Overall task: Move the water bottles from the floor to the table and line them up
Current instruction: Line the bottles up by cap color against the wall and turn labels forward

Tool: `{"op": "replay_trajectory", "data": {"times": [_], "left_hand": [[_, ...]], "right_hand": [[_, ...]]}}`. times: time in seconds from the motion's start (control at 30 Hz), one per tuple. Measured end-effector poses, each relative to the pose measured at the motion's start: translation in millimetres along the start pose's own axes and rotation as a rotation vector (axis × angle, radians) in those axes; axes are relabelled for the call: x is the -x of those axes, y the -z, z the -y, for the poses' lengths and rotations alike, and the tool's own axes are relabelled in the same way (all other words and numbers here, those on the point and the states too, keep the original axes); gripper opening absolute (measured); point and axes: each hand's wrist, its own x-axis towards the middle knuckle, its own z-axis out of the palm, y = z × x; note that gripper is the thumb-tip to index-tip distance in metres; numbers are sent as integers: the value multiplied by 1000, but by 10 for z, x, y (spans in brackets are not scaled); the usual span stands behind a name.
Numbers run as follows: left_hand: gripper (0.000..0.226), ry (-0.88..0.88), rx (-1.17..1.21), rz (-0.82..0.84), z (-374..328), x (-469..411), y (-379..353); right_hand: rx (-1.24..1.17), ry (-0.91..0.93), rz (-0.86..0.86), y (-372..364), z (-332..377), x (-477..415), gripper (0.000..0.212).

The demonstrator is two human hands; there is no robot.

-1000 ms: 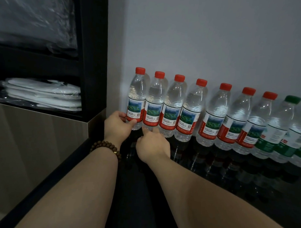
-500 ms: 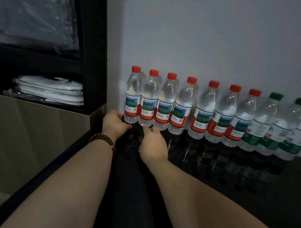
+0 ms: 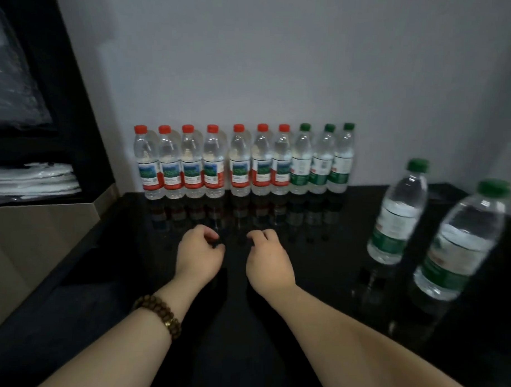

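Hands off the row; two stragglers left.
Left hand [image 3: 198, 256] and right hand [image 3: 268, 261] have drawn back from the row's left end to the middle of the desk [image 3: 318, 270], fingers [image 3: 209, 235] loosely curled, gripping nothing. Ten water bottles [image 3: 241, 164] line the back edge. A green-cap bottle [image 3: 398, 212] and a second green-cap bottle [image 3: 461, 244] stand apart by the right edge, likely next.

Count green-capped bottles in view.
5. Three lined up at back, right end: eighth bottle, ninth bottle, tenth bottle. Two stand apart at right: farther bottle, nearer bottle. More may lie off-frame.
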Motion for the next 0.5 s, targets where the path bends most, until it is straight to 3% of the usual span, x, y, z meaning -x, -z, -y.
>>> {"op": "replay_trajectory", "data": {"times": [0.3,0.37,0.5], "left_hand": [[25,-245,-44,333,-1358,1027,-679],[29,-244,-26,379,-1574,1148,-883],[60,-165,-12,429,-1895,1299,-1316]], "right_hand": [[-53,-257,-266,1028,-944,1027,20],[-71,-378,-351,1239,-1149,1163,13],[-214,-749,-542,1585,-1515,1273,28]]}}
